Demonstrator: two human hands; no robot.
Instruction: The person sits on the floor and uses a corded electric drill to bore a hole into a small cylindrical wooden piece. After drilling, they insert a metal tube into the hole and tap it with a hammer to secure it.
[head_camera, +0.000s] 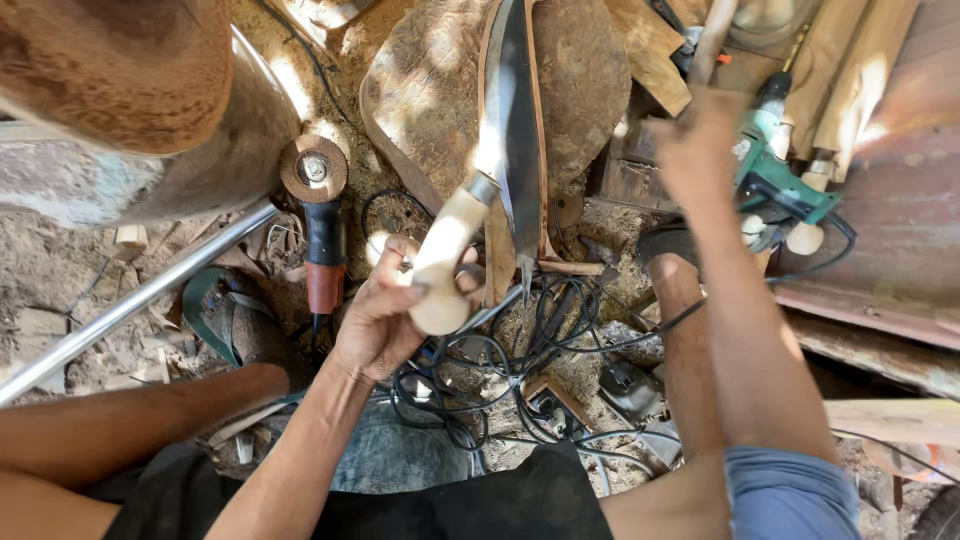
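Note:
My left hand (385, 315) grips the pale wooden handle (447, 258) of a large knife, whose dark steel blade (515, 120) points away from me over a round wooden block (590, 70). A brown wooden sheath piece (497, 262) lies alongside the blade. My right hand (700, 140) reaches far forward to the upper right, beside a green power tool (775, 175) and a wooden stick (712, 40). Whether the right hand's fingers hold anything I cannot tell.
An angle grinder (318, 215) with a worn disc lies left of the knife. Black cables (480, 375) tangle on the dirt floor between my bare legs. A metal pipe (130, 300) runs diagonally at left, beside a green sandal (215, 310). Planks (850, 70) lean at upper right.

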